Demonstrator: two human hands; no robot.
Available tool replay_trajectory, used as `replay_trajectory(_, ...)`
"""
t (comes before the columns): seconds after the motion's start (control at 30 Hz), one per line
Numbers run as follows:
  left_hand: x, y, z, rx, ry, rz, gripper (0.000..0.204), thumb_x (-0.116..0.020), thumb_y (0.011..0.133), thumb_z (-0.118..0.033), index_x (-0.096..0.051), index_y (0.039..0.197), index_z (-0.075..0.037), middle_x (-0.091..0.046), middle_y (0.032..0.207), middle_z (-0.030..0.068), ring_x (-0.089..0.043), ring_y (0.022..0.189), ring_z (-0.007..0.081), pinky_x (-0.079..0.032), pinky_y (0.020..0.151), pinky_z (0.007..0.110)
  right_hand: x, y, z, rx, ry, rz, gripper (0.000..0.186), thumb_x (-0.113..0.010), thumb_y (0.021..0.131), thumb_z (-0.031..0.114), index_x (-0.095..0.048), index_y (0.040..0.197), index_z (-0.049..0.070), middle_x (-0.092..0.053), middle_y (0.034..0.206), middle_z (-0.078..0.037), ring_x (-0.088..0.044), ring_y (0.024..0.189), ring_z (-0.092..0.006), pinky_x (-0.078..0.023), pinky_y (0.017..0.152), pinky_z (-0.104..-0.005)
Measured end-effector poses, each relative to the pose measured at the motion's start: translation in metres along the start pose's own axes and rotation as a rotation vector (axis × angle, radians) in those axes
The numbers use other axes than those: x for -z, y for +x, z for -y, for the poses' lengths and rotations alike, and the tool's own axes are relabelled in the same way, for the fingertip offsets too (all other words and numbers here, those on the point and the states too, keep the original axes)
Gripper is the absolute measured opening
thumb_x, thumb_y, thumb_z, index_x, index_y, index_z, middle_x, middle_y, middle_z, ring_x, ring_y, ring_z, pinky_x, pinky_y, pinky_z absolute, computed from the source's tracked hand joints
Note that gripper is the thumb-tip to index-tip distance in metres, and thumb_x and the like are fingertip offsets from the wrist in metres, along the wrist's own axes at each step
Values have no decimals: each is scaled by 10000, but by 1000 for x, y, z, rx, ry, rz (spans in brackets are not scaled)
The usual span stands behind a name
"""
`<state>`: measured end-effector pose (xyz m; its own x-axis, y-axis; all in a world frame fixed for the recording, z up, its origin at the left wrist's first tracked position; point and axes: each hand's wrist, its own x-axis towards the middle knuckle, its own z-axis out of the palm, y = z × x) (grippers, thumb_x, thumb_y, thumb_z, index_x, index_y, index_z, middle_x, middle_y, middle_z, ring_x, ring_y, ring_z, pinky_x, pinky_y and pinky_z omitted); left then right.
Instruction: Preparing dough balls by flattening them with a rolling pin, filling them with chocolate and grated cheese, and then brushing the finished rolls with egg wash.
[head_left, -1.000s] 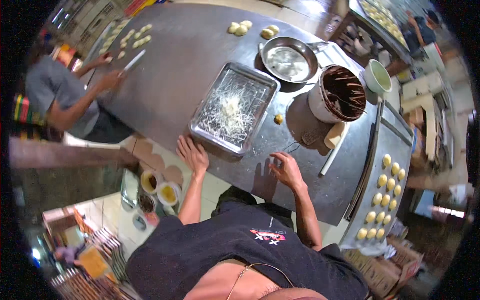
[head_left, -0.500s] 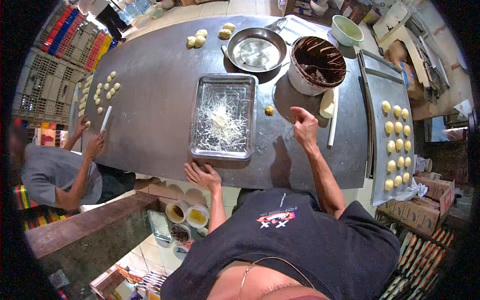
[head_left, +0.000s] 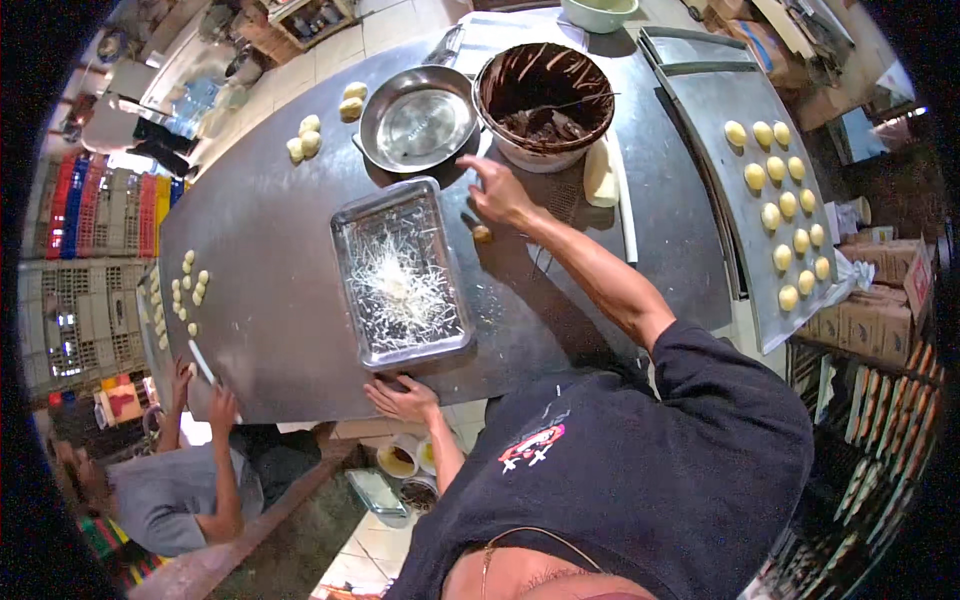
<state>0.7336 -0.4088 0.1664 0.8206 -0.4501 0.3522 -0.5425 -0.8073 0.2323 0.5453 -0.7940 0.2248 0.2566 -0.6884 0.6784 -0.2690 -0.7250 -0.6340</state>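
Observation:
My left hand (head_left: 403, 398) rests at the near edge of the metal table, fingers spread, just below a metal tray (head_left: 458, 345) of pale grated shreds (head_left: 400, 285). Reaching over the table, my right hand (head_left: 497, 192) holds nothing that I can see; its index finger stretches toward a round steel pan (head_left: 378, 125). A white bucket (head_left: 540, 158), smeared inside with dark brown paste and with a thin utensil (head_left: 565, 104) in it, stands just beyond that hand. Below the hand lies a small brownish lump (head_left: 482, 234).
Dough balls (head_left: 310, 143) lie at the far left, with smaller ones (head_left: 193, 328) near a co-worker (head_left: 175, 480) holding a white stick (head_left: 200, 360). A rolling pin (head_left: 626, 200) and pale block (head_left: 601, 178) lie right of the bucket. A baking sheet (head_left: 735, 215) carries rows of yellow dough rounds.
The view has turned, shifting the table. My right hand has moved forward and left, from beside the small lump to between the pan and bucket. My left hand stays at the table edge.

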Motion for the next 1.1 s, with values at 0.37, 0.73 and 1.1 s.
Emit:
replay_trajectory(0.37, 7, 5, -11, 4, 1, -8, 531, -494, 899, -346, -493, 1314, -16, -378, 1464, 152, -325, 1367, 310, -216, 1124, 485, 1, 7, -2, -400, -238, 81, 453, -611, 781, 124, -539, 1223, 54, -569, 1188, -231, -529, 1131, -383, -428, 964, -402)
replay_trajectory(0.73, 25, 46, -22, 355, -843, 7, 374, -556, 901, -217, -552, 1180, 32, -558, 1152, 193, -537, 1043, 308, -437, 917, 404, 118, -149, 74, -807, -189, 121, 251, -665, 765, 161, -662, 974, 22, -655, 909, -156, -631, 848, -297, -498, 788, -396)
replay_trajectory(1.1, -24, -36, -292, -878, -661, 497, 371, -651, 782, -168, -577, 1106, -5, -625, 1008, 204, -604, 967, 346, -491, 833, 444, 141, -41, -54, -853, -784, 326, 560, -759, 656, 223, -512, 1076, -53, -574, 1101, -257, -590, 1017, -386, -489, 894, -471)
